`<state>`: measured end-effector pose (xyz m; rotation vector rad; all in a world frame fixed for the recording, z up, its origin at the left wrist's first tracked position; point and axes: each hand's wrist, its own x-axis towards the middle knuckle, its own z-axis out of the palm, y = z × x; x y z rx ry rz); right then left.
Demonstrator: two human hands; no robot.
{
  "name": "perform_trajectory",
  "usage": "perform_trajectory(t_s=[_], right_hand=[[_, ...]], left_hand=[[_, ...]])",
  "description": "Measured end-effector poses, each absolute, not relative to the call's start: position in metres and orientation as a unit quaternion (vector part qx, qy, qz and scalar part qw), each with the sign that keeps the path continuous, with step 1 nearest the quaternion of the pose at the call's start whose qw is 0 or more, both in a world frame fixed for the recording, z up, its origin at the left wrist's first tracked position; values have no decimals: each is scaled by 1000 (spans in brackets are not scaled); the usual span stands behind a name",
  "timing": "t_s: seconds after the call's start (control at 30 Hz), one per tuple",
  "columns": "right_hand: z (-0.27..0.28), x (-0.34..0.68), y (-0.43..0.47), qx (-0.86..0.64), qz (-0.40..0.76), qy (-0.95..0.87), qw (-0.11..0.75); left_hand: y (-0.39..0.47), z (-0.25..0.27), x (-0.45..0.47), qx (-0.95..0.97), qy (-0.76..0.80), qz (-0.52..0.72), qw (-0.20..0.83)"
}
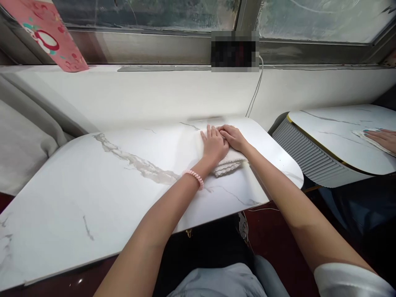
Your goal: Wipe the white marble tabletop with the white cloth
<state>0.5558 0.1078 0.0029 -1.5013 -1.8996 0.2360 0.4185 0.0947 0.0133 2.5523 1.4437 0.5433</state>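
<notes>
A folded white cloth [230, 160] lies near the right end of the white marble-patterned tabletop [123, 198]. My left hand [214, 145] rests flat on it with fingers spread, a pink beaded bracelet [195, 178] around that wrist. Right beside it, my right hand [234, 137] presses on the cloth's far part, its fingers curved and close together, touching or nearly touching the left fingers. Part of the cloth is hidden under both hands.
A second marble-patterned table [334, 128] with a ribbed side stands at the right. Another person's hand [383, 138] lies on a white cloth there. Beyond are a window ledge, a pink box [58, 37], a white cable [255, 93] and a grey curtain [24, 136].
</notes>
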Motion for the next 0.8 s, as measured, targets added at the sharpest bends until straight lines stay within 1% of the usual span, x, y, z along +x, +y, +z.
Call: perform_trajectory(t_s=[0.07, 0.13, 0.23, 0.3, 0.37, 0.43, 0.53, 0.7, 0.8], right_hand=[[4, 559, 126, -580, 104, -724, 359], [5, 562, 141, -579, 114, -718, 369], [6, 564, 152, -567, 110, -730, 365], [8, 564, 152, -566, 77, -734, 367], [11, 563, 147, -578, 19, -728, 368], [14, 561, 139, -605, -17, -713, 354], [17, 556, 129, -641, 32, -692, 332], [8, 553, 118, -597, 117, -724, 325], [3, 557, 114, -589, 151, -717, 341]], left_hand=[[107, 13, 420, 860, 458, 220, 54], [117, 14, 422, 869, 434, 233, 45], [123, 17, 425, 882, 427, 191, 61], [122, 20, 426, 890, 425, 150, 73], [118, 22, 424, 896, 421, 111, 87], [114, 23, 422, 896, 423, 79, 105], [108, 21, 421, 896, 422, 78, 113], [104, 14, 421, 902, 407, 103, 96], [111, 16, 417, 908, 390, 91, 121]])
